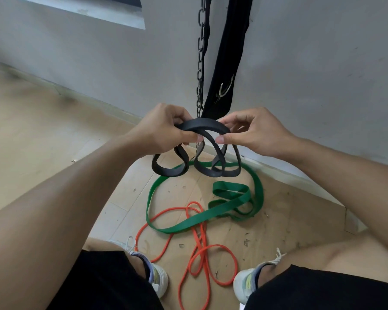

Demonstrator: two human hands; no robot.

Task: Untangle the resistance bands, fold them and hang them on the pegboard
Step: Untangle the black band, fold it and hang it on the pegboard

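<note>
two bare knees in black shorts [112,285] are seen at the bottom edge of the view, with a white shoe [158,279] just inside the left knee and a second white shoe [244,284] just inside the right one, both planted on the wooden floor [43,139].

between the shoes an orange resistance band [202,258] is spread in loose, crossing loops on the floor; its lowest loop is cut off by the bottom edge. further from the shoes, toward the wall [311,63], a wide green resistance band [195,220] is laid in a large loop with a folded bunch at its right side. the green band is crossed over the upper loops of the orange one, so the two are touching there.

above the floor a black resistance band [202,127] is held up by both hands. it is gripped by the left hand [164,130], whose fingers are curled round a gathered part with the thumb pressed on top. it is pinched by the right hand [253,133] between thumb and fingertips at the other end of the arched top strand. several black loops are left hanging below the hands, clear of the floor.

behind the hands a dark chain [201,63] and a black strap [227,54] with a metal ring are hung down in front of the wall.
</note>
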